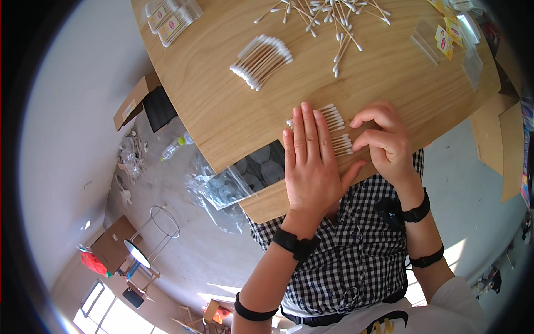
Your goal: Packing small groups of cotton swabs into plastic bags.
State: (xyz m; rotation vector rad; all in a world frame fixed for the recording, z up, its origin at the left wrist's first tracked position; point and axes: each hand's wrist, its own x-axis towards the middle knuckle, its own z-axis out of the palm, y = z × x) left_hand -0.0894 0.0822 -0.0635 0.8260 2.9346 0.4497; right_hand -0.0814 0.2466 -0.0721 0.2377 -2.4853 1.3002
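Observation:
My left hand (311,161) lies flat over a row of cotton swabs (336,119), its fingers stretched out and covering the row's middle and left part. White swab tips stick out past its right side. Just right of those tips is my right hand (386,139), fingers curved, with a gap between the fingertips near the swab ends and nothing seen in them. Farther off, a neat bundle of cotton swabs (261,62) rests on the wooden table (206,94). At the far side lies a loose, crisscrossed heap of cotton swabs (339,19).
Packed swab packets (167,22) sit at the table's far left. Yellow-and-white cards (444,42) and clear plastic sleeves (425,42) lie at the far right. An open dark box with plastic wrap (261,170) is at the near left edge. A metal-framed stool (147,239) stands on the floor.

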